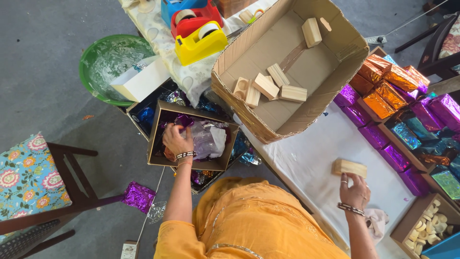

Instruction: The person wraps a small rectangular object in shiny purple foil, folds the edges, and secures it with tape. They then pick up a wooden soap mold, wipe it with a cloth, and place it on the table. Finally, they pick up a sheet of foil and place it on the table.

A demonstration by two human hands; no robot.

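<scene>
The big cardboard box (330, 52) lies open on the white table (306, 163), up and left of the right hand (355, 192), with several wooden blocks inside. The smaller box (165, 144) on the floor holds crumpled foil; the left hand (176, 140) reaches into it, fingers curled on purple foil (184, 121). The right hand pinches a wooden block (350, 168) by its near edge, resting on the table.

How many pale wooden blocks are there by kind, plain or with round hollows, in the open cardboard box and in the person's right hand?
Plain pale wooden blocks, one of them in the grip of the right hand: 6
Pale wooden block with round hollows: 1
Total: 7
</scene>
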